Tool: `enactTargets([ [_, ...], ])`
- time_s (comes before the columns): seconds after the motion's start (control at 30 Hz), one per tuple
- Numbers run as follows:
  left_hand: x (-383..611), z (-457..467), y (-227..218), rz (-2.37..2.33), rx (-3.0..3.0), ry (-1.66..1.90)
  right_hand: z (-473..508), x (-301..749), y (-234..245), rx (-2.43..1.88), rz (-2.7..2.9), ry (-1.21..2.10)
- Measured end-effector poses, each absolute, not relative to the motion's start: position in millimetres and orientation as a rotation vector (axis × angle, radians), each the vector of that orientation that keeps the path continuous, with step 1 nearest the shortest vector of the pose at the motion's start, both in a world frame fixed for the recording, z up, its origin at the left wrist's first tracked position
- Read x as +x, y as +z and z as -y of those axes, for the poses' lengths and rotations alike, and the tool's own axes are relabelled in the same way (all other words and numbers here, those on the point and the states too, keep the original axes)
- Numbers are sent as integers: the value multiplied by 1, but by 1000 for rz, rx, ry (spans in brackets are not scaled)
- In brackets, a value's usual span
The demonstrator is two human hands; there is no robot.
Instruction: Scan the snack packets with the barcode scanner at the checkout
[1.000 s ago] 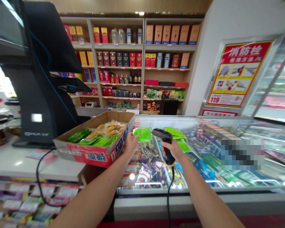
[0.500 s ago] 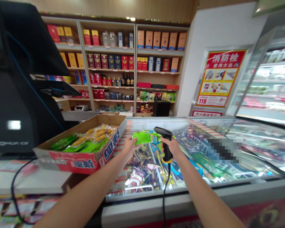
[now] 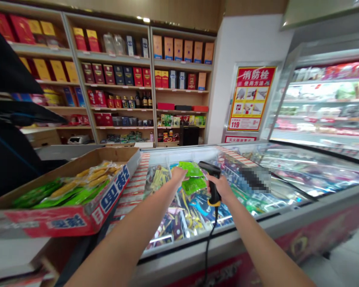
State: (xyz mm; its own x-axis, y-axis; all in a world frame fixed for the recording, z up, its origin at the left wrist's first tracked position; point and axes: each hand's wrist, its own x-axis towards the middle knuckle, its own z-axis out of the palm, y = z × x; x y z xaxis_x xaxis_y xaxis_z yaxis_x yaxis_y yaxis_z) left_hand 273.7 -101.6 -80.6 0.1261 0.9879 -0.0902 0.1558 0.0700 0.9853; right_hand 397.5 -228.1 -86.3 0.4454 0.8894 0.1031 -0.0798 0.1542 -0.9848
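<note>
The shop's wooden wall shelving (image 3: 113, 59) fills 11 to 12 o'clock, stacked with red, gold and navy gift boxes and bottles of liquor. No brand can be read at this distance. A glass-fronted refrigerated display case (image 3: 317, 56) stands at 2 o'clock. At 12 o'clock, a long chest freezer (image 3: 251, 229) with a glass top runs across the view, holding brightly coloured snack packets (image 3: 173, 215).

At 9 o'clock, a cardboard carton (image 3: 62, 223) sits just beside the freezer. It has a red-and-blue printed side with large white characters, which are upside down from here and hard to read. Inside lie green and yellow vacuum packs (image 3: 74, 195). A dark counter terminal (image 3: 6, 159) looms at 10 o'clock. At 1 o'clock, a red-and-yellow wall poster (image 3: 251, 97) reads 消防栓 and 使用方法 in its header, with 119 printed at the lower left.

Over the freezer at 12 o'clock, the right hand (image 3: 219, 185) has its fingers (image 3: 215, 181) wrapped tightly around the grip of a black corded barcode scanner (image 3: 213, 181), whose head points up and to the left. Its black cable (image 3: 208, 247) drops down past the freezer's front edge. The left hand (image 3: 178, 174) has its fingers close together, and they reach onto a bright green packet (image 3: 191, 169), which lies just above a second green packet (image 3: 194, 185). I cannot tell whether those fingers are gripping it or only touching it.
</note>
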Motion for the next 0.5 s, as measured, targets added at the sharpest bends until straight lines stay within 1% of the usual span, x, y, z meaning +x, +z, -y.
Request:
enactTargets([
  [0.13, 262, 102, -86, -1420, 1548, 861, 228, 396, -88, -1226, 847, 849],
  [0.27, 241, 108, -77, -1549, 1844, 903, 222, 384, -88, -1227, 853, 873],
  [0.37, 215, 120, -59, -1530, 2031, 988, 215, 367, -86, -1186, 921, 927],
  [0.5, 152, 137, -21, -1435, 2245, 1057, 200, 336, -82, -1164, 1006, 987],
])
